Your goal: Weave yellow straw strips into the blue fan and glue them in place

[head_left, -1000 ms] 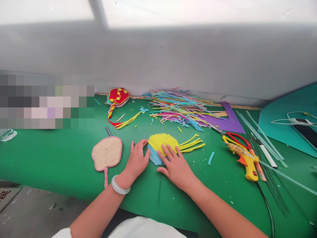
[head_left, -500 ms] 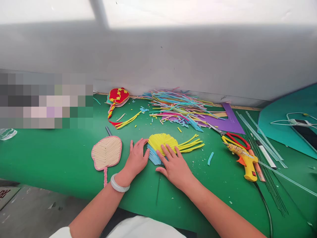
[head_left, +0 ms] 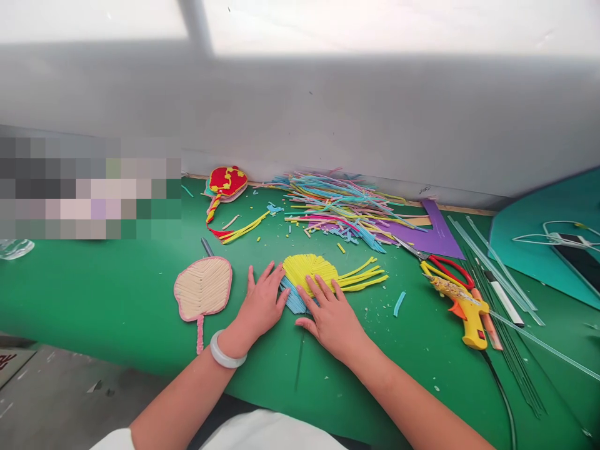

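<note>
In front of me lies a fan shape covered with yellow pipe cleaners (head_left: 308, 265) above and blue pipe cleaners (head_left: 293, 301) below. Several loose yellow ends trail off its right side, and a thin dark wire (head_left: 300, 359) points down from it. My right hand (head_left: 330, 319) rests flat on the shape, its fingers spread over the yellow part. At the left edge my left hand (head_left: 263, 299) lies with fingers apart, its fingertips by the yellow and blue border. To the left is a beige fan (head_left: 202, 286) with a pink rim and handle.
A red and yellow fan (head_left: 228, 181) and a heap of pipe cleaners (head_left: 328, 197) lie at the back. Scissors (head_left: 445, 270), a yellow glue gun (head_left: 464, 312), a white marker (head_left: 505, 300) and clear glue sticks (head_left: 497, 269) are on the right. A phone (head_left: 579, 259) lies farther right.
The view has shifted slightly. Both hands stay at the fan shape in nearly the same pose, with the left fingers a little more apart.
</note>
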Demonstrator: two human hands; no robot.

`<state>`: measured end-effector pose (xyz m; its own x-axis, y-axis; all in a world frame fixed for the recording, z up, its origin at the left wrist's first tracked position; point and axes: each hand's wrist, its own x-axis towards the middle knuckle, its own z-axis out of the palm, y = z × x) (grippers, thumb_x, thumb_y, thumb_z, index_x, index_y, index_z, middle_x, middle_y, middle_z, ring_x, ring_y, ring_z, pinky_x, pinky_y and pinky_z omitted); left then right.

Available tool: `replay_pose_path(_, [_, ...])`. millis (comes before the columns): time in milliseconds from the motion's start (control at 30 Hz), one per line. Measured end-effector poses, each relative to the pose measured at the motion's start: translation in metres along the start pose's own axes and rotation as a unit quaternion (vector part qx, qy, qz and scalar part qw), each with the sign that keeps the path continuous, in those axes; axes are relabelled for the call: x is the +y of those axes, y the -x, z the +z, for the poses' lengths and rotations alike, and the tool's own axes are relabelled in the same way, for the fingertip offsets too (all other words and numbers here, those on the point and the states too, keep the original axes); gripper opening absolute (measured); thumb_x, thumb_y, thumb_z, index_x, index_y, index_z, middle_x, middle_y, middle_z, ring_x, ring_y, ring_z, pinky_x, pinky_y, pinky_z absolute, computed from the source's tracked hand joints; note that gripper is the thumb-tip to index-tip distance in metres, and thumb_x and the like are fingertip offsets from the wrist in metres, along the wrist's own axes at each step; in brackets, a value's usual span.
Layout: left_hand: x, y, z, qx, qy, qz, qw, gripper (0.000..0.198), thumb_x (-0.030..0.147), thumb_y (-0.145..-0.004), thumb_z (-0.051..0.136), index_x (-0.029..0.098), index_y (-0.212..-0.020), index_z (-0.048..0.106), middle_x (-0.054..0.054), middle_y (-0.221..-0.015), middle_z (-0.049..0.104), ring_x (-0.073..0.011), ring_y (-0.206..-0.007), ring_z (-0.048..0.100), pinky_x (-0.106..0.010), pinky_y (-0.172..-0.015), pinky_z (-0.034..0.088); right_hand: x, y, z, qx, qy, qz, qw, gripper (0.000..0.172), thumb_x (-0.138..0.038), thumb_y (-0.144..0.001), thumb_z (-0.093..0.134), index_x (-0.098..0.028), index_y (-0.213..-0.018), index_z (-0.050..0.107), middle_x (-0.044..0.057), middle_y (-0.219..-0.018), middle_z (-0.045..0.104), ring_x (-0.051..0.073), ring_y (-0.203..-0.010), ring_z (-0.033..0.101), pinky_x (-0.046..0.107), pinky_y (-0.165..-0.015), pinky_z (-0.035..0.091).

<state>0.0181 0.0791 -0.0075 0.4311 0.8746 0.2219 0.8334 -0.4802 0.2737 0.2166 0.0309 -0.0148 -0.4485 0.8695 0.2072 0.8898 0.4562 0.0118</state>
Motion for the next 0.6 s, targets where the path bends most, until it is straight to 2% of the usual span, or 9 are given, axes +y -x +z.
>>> replay_pose_path(133, [0.0005,0.0012,-0.0004,-0.003,-0.016,0.008,1.000,0.041,0.034,-0.102,0.040,0.018,-0.140,0.048,-0.011,-0.152,0.047,-0.0279,-0.148,0.032,-0.068,-0.120,0.012,-0.0002,0.0002,0.0008,0.008,0.001,-0.003,1.000,0.065,-0.060,-0.095,0.050,-0.020,-0.147,0.049,0.015,-0.155,0.042,0.036,-0.143,0.038,0.060,-0.114,0.029])
replay_pose_path(333, [0.0041,0.0026,-0.0019,0.014,-0.073,-0.005,0.997,0.045,0.038,-0.102,0.041,0.016,-0.139,0.052,-0.016,-0.152,0.047,-0.0331,-0.146,0.034,-0.068,-0.119,0.016,-0.0007,0.0010,0.0024,0.023,0.012,-0.003,1.000,0.062,-0.058,-0.095,0.051,-0.022,-0.146,0.050,0.013,-0.155,0.043,0.035,-0.143,0.039,0.058,-0.115,0.030])
replay_pose_path(600, [0.0068,0.0032,-0.0021,0.020,-0.103,0.003,0.995,0.047,0.040,-0.103,0.037,0.015,-0.139,0.053,-0.015,-0.152,0.047,-0.0336,-0.146,0.034,-0.068,-0.119,0.016,-0.0002,0.0011,0.0028,0.029,0.015,-0.011,0.999,0.065,-0.062,-0.096,0.045,-0.021,-0.145,0.051,0.014,-0.154,0.045,0.036,-0.142,0.040,0.059,-0.113,0.032])
